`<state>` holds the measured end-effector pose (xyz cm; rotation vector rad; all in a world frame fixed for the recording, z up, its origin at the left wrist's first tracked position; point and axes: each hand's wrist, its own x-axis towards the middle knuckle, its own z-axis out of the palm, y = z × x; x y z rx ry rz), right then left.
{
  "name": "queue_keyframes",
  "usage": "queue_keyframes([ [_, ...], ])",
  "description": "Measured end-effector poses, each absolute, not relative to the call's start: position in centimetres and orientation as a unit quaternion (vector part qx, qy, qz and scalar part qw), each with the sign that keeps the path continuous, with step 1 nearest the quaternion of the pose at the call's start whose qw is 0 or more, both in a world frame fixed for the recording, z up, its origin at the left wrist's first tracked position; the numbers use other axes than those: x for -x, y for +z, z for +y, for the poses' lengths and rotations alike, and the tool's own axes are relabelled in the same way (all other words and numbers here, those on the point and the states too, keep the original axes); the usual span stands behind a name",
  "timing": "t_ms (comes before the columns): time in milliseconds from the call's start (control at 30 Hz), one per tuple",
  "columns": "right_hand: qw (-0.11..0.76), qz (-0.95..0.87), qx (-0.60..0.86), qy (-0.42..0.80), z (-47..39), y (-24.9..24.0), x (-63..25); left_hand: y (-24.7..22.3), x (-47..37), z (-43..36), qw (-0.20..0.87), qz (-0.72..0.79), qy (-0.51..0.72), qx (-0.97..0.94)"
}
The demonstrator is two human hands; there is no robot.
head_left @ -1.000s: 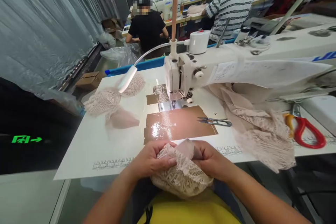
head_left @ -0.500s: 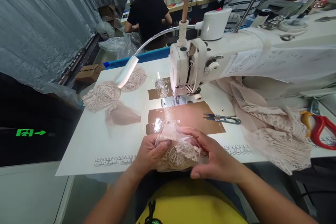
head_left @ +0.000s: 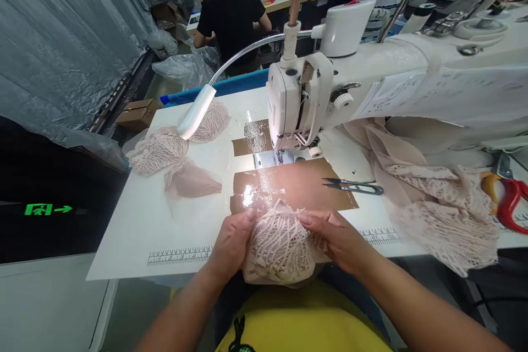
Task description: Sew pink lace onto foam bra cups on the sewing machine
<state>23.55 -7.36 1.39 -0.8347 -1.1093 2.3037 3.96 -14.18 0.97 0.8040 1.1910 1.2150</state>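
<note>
Between my two hands a piece of pale pink lace fabric (head_left: 282, 247) is spread at the table's front edge, its lower part hanging over the edge. My left hand (head_left: 234, 239) pinches its left side, thumb on top. On the right side, my right hand (head_left: 336, 236) grips the lace between thumb and fingers; those fingers are partly hidden under the cloth. Just beyond the hands stands a white sewing machine (head_left: 297, 104), its needle area over a metal plate (head_left: 266, 159). Thread snips (head_left: 355, 186) lie beyond my right hand.
Lace pieces (head_left: 159, 151) and a sheer pink piece (head_left: 193, 181) lie at the left under a white gooseneck lamp (head_left: 197, 113). More lace fabric (head_left: 441, 203) and red-handled scissors (head_left: 511, 203) are at the right. A person in black (head_left: 233, 16) sits beyond the table.
My right hand has closed on the lace's right side, where it was more open before. The lace is now spread flatter, its patterned face up. The view has shifted slightly.
</note>
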Motion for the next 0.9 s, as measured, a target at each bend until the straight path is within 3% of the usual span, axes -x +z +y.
queue_keyframes([
  [100,0.305,-0.317,0.348,0.828,-7.2,1.5,-23.7,1.1,-3.8,-15.0,0.710,0.387,0.568,-0.153],
  [200,0.342,-0.288,0.358,0.820,-7.1,1.7,-23.6,1.4,-4.5,-16.3,0.775,0.294,0.549,-0.113],
  [400,0.267,-0.389,0.334,0.816,-7.6,1.5,-22.4,1.4,-7.7,-16.4,0.711,0.388,0.571,-0.137],
  [533,0.323,-0.348,0.371,0.798,-7.3,1.1,-22.7,0.5,-7.3,-16.5,0.688,0.433,0.559,-0.165],
  [667,0.352,-0.366,0.380,0.773,-6.5,1.6,-23.8,1.6,-3.7,-18.3,0.755,0.360,0.385,-0.389],
  [733,0.307,-0.432,0.349,0.773,-6.5,2.3,-23.9,3.2,-1.8,-18.8,0.703,0.369,0.346,-0.500],
  [833,0.213,-0.555,0.289,0.750,-7.2,3.5,-23.4,5.5,-0.6,-18.0,0.490,0.510,0.412,-0.575],
  [900,0.167,-0.602,0.258,0.737,-7.8,4.0,-22.9,6.1,-0.9,-16.9,0.430,0.556,0.383,-0.600],
])
